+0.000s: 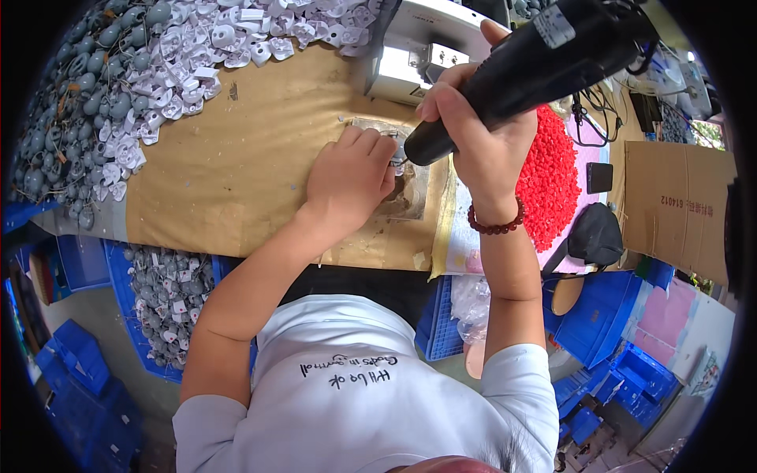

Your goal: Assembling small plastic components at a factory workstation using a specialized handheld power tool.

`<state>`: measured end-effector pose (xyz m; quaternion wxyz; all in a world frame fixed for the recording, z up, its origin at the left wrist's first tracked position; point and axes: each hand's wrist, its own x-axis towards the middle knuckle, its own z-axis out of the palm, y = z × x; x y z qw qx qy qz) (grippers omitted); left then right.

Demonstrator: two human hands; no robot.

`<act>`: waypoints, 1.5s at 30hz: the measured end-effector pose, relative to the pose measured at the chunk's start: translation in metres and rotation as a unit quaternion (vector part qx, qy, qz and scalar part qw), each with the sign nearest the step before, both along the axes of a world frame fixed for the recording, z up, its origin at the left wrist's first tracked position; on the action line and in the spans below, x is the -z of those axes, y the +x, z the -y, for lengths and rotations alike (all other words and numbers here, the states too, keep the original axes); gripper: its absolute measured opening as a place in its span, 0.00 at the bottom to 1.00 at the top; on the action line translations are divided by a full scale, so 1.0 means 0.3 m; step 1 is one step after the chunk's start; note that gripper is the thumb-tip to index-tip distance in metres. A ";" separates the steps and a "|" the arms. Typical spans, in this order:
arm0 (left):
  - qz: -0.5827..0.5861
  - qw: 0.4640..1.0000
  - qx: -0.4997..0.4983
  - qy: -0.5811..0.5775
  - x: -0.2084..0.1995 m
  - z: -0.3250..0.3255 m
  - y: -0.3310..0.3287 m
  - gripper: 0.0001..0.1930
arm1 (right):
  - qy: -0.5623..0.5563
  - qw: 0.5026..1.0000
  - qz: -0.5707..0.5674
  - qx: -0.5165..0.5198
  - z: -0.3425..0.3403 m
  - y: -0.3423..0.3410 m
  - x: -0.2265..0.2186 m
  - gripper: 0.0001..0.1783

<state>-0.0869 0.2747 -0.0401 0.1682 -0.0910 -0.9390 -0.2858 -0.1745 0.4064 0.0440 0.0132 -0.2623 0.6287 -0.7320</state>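
Note:
My right hand point(481, 138) is wrapped round a black electric screwdriver point(536, 67), tilted with its tip pointing down and left. The thin bit meets a small greyish part point(398, 154) beside the fingers of my left hand point(351, 173). Those fingers are curled closed and press the part against a clear, worn pad point(410, 201) on the brown-covered table point(236, 173). Most of the part is hidden by the fingers and the screwdriver's nose.
White plastic pieces point(229, 35) and grey rounded parts with wires point(87, 102) are heaped at the left. Small red pieces point(548, 181) lie beyond my right wrist. A white metal device point(418, 55) stands at the back. A blue crate point(165, 307) of grey parts sits below the table edge.

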 end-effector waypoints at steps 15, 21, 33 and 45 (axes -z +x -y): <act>0.010 0.999 0.016 0.034 -0.005 0.009 -0.008 0.15 | 0.043 0.992 -0.078 -0.090 -0.034 0.064 0.082 0.36; 0.002 0.999 0.013 0.045 -0.009 0.006 -0.009 0.15 | -0.031 0.996 -0.060 -0.052 -0.020 0.083 0.117 0.32; 0.026 0.999 0.018 0.035 -0.019 0.011 -0.006 0.15 | 0.007 0.996 -0.085 -0.038 -0.034 0.071 0.132 0.36; 0.036 0.999 0.018 0.032 -0.016 0.010 -0.012 0.15 | -0.002 0.998 -0.016 -0.064 -0.029 0.066 0.114 0.39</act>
